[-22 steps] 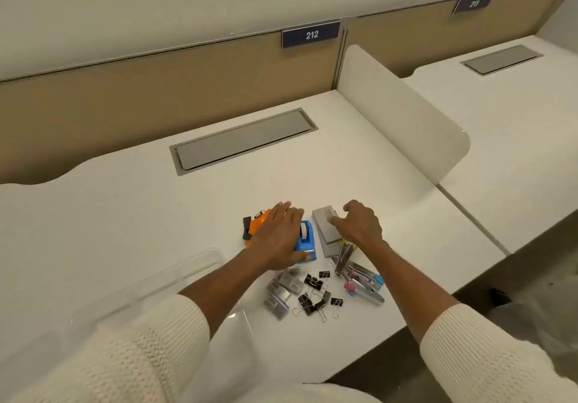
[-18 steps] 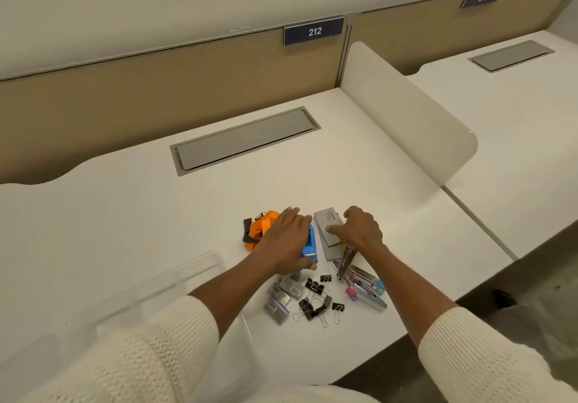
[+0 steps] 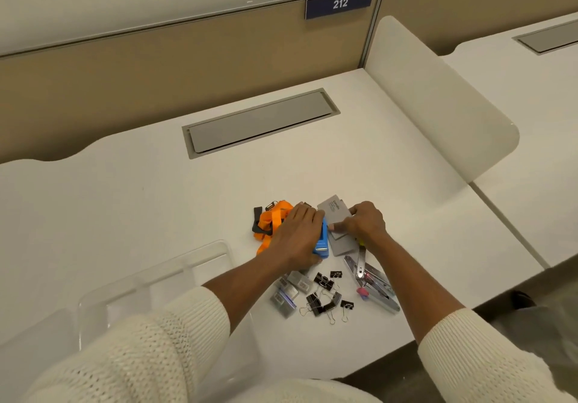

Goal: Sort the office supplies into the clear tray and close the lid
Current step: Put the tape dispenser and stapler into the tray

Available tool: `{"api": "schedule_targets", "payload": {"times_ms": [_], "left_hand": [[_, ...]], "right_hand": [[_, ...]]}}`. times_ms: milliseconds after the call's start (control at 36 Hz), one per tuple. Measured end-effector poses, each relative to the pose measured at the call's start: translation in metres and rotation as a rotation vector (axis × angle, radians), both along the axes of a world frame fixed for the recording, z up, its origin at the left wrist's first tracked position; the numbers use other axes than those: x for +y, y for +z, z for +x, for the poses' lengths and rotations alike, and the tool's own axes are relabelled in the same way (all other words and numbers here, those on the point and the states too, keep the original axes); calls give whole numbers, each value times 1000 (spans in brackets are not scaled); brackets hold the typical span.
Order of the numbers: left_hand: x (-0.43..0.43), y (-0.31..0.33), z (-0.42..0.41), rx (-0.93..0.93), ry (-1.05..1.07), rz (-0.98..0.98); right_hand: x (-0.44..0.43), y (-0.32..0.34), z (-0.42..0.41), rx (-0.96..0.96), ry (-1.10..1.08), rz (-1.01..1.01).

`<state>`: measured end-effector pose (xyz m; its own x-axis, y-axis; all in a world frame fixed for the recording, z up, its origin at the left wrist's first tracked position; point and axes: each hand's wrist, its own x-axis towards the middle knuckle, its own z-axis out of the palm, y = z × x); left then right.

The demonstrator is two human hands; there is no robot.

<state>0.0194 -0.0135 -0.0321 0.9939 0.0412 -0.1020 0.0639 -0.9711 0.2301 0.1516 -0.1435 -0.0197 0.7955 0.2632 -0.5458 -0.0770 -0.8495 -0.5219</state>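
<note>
Office supplies lie in a heap near the front of the white desk. My left hand is wrapped over a blue tape dispenser, with an orange lanyard just left of it. My right hand pinches a grey card that tops a small stack of grey cards. Several black binder clips, small grey staple boxes and a metal stapler lie nearer to me. The clear tray with dividers sits at the front left, partly hidden by my left sleeve.
A grey cable hatch is set into the desk behind the heap. A white divider panel stands along the desk's right side, with another desk beyond it. A beige partition with a sign reading 212 closes the back.
My left hand has slid right and closed over the blue dispenser, uncovering more of the orange lanyard. My right hand's fingers have closed on the top grey card.
</note>
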Motion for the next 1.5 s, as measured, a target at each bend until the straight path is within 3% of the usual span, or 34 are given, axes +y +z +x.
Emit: {"api": "schedule_targets", "payload": {"times_ms": [306, 528, 722, 944, 1139, 1500], "left_hand": [[11, 12, -4, -166, 126, -88], [14, 49, -32, -327, 290, -240], [33, 75, -91, -369, 408, -250], [72, 85, -202, -330, 613, -299], [103, 70, -270, -118, 696, -266], [119, 54, -269, 143, 607, -245]], "right_hand": [[-7, 5, 6, 144, -236, 353], [-6, 41, -7, 2, -276, 655], [10, 62, -29, -34, -307, 834], [53, 73, -105, 189, -86, 819], [95, 65, -179, 269, 87, 679], [123, 28, -252, -172, 435, 270]]}}
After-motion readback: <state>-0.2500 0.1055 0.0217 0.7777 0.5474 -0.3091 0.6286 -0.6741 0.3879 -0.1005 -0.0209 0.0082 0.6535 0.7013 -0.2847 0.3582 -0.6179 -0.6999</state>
